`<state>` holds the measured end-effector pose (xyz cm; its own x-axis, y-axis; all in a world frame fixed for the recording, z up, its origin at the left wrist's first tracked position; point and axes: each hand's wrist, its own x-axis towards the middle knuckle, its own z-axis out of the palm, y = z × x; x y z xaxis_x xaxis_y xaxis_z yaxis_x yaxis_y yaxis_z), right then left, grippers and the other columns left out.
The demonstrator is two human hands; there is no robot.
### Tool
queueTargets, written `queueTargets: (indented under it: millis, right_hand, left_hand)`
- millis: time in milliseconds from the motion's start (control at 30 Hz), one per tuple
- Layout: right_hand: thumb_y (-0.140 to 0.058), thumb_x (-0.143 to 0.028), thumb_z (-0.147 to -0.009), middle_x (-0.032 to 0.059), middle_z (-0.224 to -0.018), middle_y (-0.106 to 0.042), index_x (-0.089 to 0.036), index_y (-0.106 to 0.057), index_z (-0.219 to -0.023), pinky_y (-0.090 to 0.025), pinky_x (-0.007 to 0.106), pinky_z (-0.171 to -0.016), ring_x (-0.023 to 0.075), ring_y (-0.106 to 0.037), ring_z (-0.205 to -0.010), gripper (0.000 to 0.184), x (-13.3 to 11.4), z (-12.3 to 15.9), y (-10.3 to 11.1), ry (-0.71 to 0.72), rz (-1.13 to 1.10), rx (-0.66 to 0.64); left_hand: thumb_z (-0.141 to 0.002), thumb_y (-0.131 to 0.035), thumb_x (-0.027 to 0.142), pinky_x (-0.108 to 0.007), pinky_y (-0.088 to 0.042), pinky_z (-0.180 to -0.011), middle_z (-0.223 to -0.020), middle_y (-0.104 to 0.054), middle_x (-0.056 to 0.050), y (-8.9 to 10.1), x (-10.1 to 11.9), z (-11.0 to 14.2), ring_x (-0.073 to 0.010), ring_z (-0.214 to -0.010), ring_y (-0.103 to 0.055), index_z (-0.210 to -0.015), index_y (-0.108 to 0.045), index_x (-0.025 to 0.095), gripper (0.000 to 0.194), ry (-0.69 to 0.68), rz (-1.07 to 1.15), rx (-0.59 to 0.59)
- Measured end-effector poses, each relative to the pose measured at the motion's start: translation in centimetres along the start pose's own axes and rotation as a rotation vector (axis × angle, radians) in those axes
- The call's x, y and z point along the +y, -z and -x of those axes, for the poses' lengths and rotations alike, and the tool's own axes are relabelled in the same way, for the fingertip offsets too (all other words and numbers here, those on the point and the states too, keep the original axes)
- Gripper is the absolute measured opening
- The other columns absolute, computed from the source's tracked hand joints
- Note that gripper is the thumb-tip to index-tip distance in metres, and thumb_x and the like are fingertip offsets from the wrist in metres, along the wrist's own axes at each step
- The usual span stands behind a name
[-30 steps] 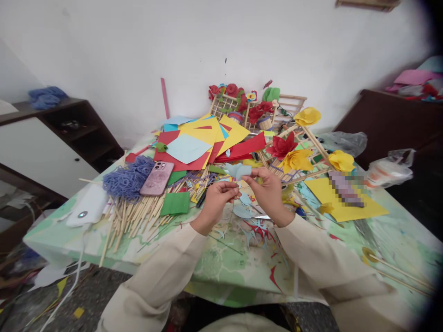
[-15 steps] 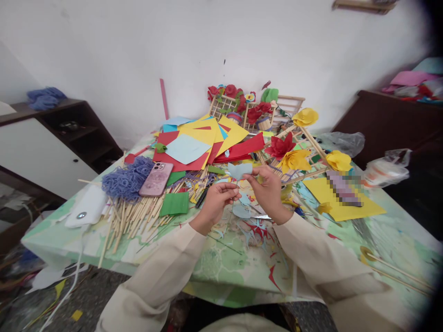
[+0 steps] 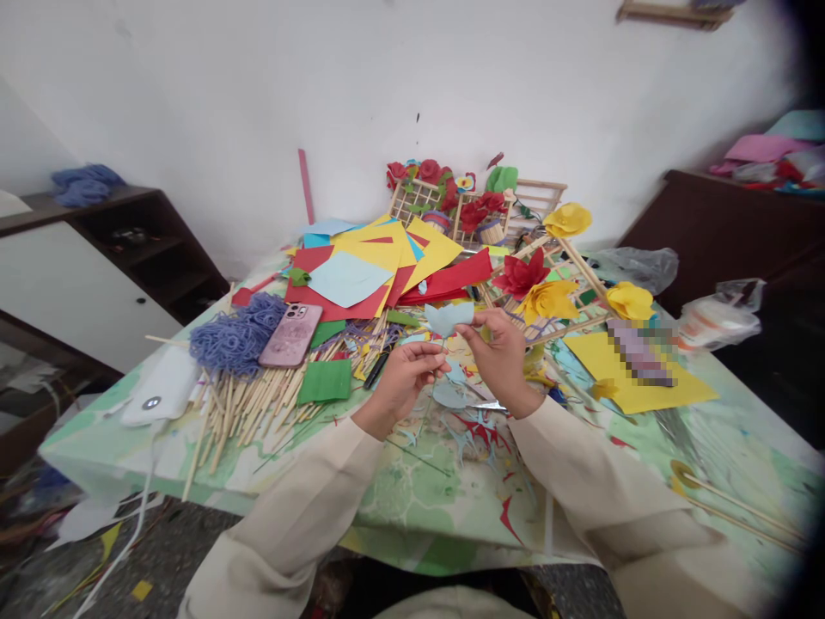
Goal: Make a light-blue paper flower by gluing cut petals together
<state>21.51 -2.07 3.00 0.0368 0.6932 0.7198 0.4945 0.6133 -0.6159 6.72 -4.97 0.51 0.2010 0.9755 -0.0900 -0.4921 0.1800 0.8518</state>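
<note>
A light blue paper flower (image 3: 446, 318) is held up over the table's middle, its petals spread at the top. My left hand (image 3: 412, 376) is closed in a pinch just beneath it, on its thin stem, which is mostly hidden by the fingers. My right hand (image 3: 499, 354) pinches the right edge of the blue petals between thumb and fingers. Below the hands lie a cut light blue paper piece (image 3: 449, 395) and the metal blades of what look like scissors (image 3: 486, 404), partly covered by my right hand.
Coloured paper sheets (image 3: 351, 277) are stacked behind the hands. Bamboo sticks (image 3: 248, 408), purple yarn (image 3: 235, 337), a phone (image 3: 291, 334) and a white power bank (image 3: 158, 387) lie left. Yellow paper flowers (image 3: 547, 299) and wooden lattice frames stand right. Paper scraps (image 3: 480, 434) litter the front.
Both hands stay in nearly the same place. The blue flower has turned slightly, showing its petals a little more upright.
</note>
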Motion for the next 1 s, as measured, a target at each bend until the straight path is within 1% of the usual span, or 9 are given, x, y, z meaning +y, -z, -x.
queueTargets:
  millis: [267, 500, 767, 867, 1000]
  right_hand:
    - [-0.067, -0.032, -0.075, 0.0025, -0.071, -0.062, -0.021, -0.064, -0.071, -0.043, 0.034, -0.073, 0.02, -0.056, -0.077, 0.012, 0.15, 0.0, 0.02, 0.02, 0.004, -0.007]
    - [-0.067, -0.031, -0.075, 0.0023, -0.073, -0.064, -0.021, -0.065, -0.072, -0.044, 0.034, -0.073, 0.0192, -0.057, -0.077, 0.011, 0.21, 0.13, 0.1, -0.02, 0.008, -0.025]
    - [-0.067, -0.032, -0.075, 0.0018, -0.073, -0.065, -0.022, -0.065, -0.073, -0.044, 0.034, -0.073, 0.0194, -0.058, -0.077, 0.011, 0.34, 0.16, 0.13, -0.025, 0.023, -0.028]
    - [-0.067, -0.03, -0.074, 0.0017, -0.073, -0.064, -0.021, -0.065, -0.073, -0.044, 0.034, -0.074, 0.0192, -0.057, -0.077, 0.009, 0.3, 0.16, 0.14, -0.017, 0.02, -0.036]
    - [-0.069, -0.027, -0.072, 0.003, -0.079, -0.064, -0.02, -0.064, -0.079, -0.043, 0.034, -0.077, 0.0196, -0.056, -0.081, 0.01, 0.17, 0.25, 0.31, 0.0, 0.007, -0.018]
  left_hand:
    - [-0.059, -0.077, 0.022, -0.018, -0.035, -0.044, -0.06, -0.066, -0.004, -0.07, 0.03, -0.02, -0.0058, -0.046, -0.052, -0.075, -0.066, 0.012, 0.022, -0.011, 0.001, -0.008]
    - [-0.059, -0.077, 0.021, -0.018, -0.035, -0.044, -0.06, -0.067, -0.004, -0.02, -0.05, 0.01, -0.0059, -0.046, -0.052, -0.076, -0.065, 0.012, 0.023, -0.017, -0.011, -0.007]
    - [-0.06, -0.077, 0.021, -0.019, -0.035, -0.046, -0.061, -0.068, -0.005, 0.03, -0.18, -0.08, -0.0066, -0.047, -0.053, -0.076, -0.066, 0.012, 0.021, -0.03, -0.033, -0.01]
    - [-0.06, -0.077, 0.022, -0.019, -0.037, -0.048, -0.062, -0.068, -0.004, 0.11, -0.27, -0.13, -0.0077, -0.05, -0.056, -0.077, -0.066, 0.013, 0.021, -0.054, -0.048, -0.006]
    - [-0.06, -0.077, 0.023, -0.021, -0.043, -0.055, -0.062, -0.068, -0.003, -0.02, -0.26, -0.15, -0.0105, -0.056, -0.06, -0.075, -0.067, 0.015, 0.02, -0.152, -0.127, 0.025]
